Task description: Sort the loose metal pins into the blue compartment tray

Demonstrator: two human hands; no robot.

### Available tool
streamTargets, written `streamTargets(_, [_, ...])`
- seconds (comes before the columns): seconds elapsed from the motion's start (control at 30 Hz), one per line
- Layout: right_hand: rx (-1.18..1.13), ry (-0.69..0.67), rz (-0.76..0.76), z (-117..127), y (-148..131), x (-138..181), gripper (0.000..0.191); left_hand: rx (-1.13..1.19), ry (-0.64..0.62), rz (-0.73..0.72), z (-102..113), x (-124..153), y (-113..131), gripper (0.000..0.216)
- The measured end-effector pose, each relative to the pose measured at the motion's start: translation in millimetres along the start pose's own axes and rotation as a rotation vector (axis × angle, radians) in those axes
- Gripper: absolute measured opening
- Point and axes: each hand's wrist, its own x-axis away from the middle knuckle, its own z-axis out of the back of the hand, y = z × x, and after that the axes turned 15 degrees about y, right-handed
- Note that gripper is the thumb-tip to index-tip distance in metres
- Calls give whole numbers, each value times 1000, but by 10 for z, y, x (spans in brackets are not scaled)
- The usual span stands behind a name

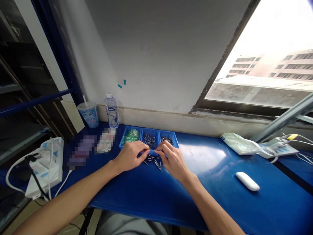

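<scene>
My left hand and my right hand meet in front of the blue bins, thumbs and index fingers pinched close to each other. Whatever is between the fingertips is too small to make out. Just beyond them stand three blue bins side by side. Green pieces lie in the left bin. Thin metal pins fill the middle bin, and small dark metal parts are in the right bin. Below my fingers, several loose metal pins lie on the blue table.
A water bottle and a lidded cup stand at the back left. Nearer is a white power strip with cables. To the right lie a white case, a plastic packet and another power strip.
</scene>
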Motion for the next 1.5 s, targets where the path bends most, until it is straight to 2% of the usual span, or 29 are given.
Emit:
streamTargets(0.5, [7, -149, -13, -67, -101, 33, 28, 20, -62, -44, -45, 47, -18, 14])
streamTargets(1.03, [13, -37, -25, 29, 15, -40, 27, -19, -29, 2, -4, 3, -18, 16])
streamTargets(1.17, [25, 66, -37, 98, 35, -79, 24, 13, -17, 45, 29, -17, -17, 18])
streamTargets(1.23, [43, 182, -71, 140, 48, -98, 22, 37, -82, 66, 47, -27, -17, 17])
streamTargets(1.33, [144, 337, -175, 182, 77, -118, 20, 60, -307, 56, 58, -29, -17, 13])
streamTargets(1.4, [224, 371, -246, 190, 101, -122, 21, 45, -434, 27, 52, -19, -24, 11])
streamTargets(1.5, [241, 379, -293, 186, 122, -124, 24, 0, -511, -12, 34, 7, -41, 9])
